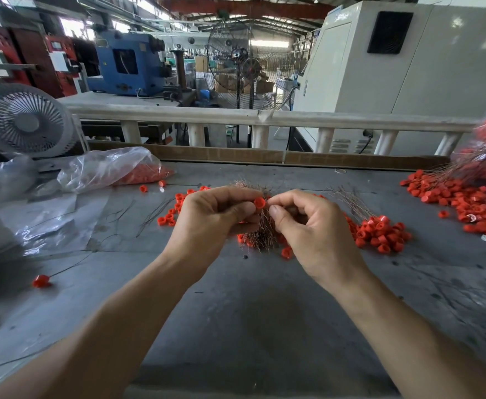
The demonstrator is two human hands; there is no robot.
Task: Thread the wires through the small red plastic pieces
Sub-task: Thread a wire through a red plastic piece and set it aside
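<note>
Grey scuffed worktop. L to R: clear crinkled plastic bag w/ red pieces; left hand, fingers pinching round red plastic piece (above thin coppery wire bundle); right hand, fingers pinched beside it, wire unclear; threaded pile.

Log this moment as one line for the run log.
step: threading | left hand: pinches red piece, holds wire bundle | right hand: pinching at the piece | wire in hole: cannot tell
</note>
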